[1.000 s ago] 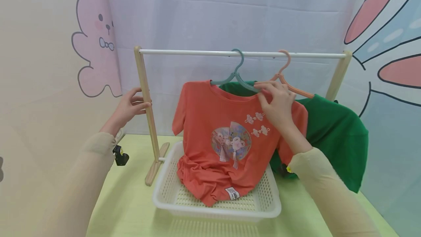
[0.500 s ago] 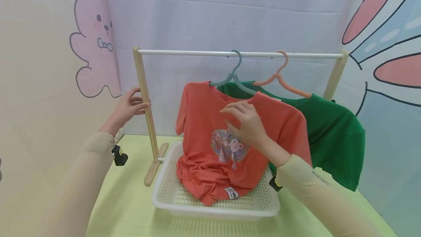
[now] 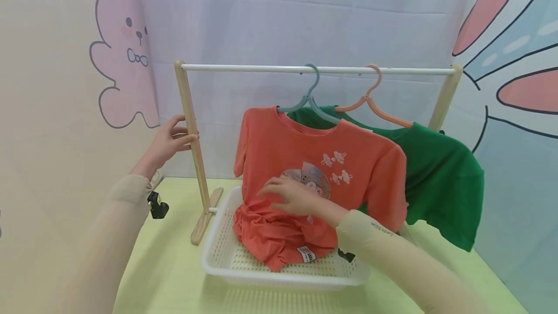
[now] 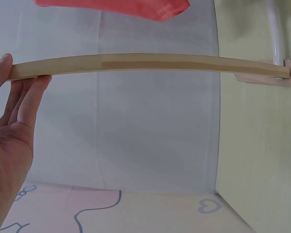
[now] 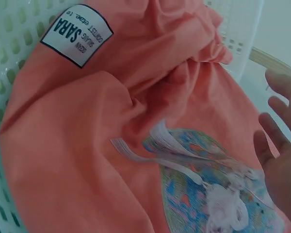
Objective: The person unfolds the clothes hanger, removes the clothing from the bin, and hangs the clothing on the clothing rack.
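Note:
My left hand (image 3: 171,138) holds the left wooden post (image 3: 198,171) of the clothes rack, thumb on one side and fingers on the other in the left wrist view. A coral T-shirt (image 3: 270,144) with a round floral patch hangs by its neck from a grey-green hanger (image 3: 324,115). Its lower part lies bunched in a white plastic basket (image 3: 209,256). In front of the patch is my right hand (image 3: 296,196), fingers loosely extended and holding nothing. The right wrist view shows that hand at the right edge, beside the shirt's white label (image 5: 77,35).
Behind and to the right, a green T-shirt (image 3: 449,173) hangs on an orange hanger (image 3: 388,117). Both hangers hook over the white rail (image 3: 244,68). The rack's wooden foot (image 3: 207,217) stands on the yellow-green table (image 3: 161,260), left of the basket. A curtain (image 3: 244,23) hangs behind.
My right hand has let go of the coral T-shirt's right shoulder by the hanger and moved down and left across its front. That shoulder now drapes freely. The left hand stays on the post.

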Available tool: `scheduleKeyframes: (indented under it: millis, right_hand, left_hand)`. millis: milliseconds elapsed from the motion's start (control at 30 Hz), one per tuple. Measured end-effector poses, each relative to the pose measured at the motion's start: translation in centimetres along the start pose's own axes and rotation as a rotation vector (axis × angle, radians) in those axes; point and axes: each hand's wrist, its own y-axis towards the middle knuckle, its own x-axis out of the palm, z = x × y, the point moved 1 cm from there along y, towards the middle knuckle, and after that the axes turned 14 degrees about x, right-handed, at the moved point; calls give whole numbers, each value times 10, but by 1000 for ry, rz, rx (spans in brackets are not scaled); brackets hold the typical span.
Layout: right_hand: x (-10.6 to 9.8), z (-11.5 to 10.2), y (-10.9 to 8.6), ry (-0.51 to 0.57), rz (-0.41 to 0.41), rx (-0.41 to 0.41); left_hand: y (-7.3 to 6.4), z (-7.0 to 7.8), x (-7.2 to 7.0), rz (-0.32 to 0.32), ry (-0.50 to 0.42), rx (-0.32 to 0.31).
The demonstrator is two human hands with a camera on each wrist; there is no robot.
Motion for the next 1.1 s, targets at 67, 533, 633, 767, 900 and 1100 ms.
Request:
scheduleKeyframes:
  millis: [67, 533, 633, 767, 900, 1100]
  right_hand:
    - [8, 0, 3, 18, -124, 9]
    - [57, 8, 8, -28, -489, 74]
    - [63, 7, 9, -45, -505, 37]
    - [58, 9, 14, 3, -476, 57]
    - [38, 16, 18, 68, -385, 99]
    - [4, 29, 19, 151, -150, 153]
  left_hand:
    - [0, 0, 0, -2, 5, -1]
    - [1, 0, -1, -17, 31, -36]
    - [1, -1, -1, -14, 22, -33]
    - [1, -2, -1, -14, 15, -27]
    - [1, -1, -1, -12, 15, -15]
    - [-1, 0, -1, -4, 17, -9]
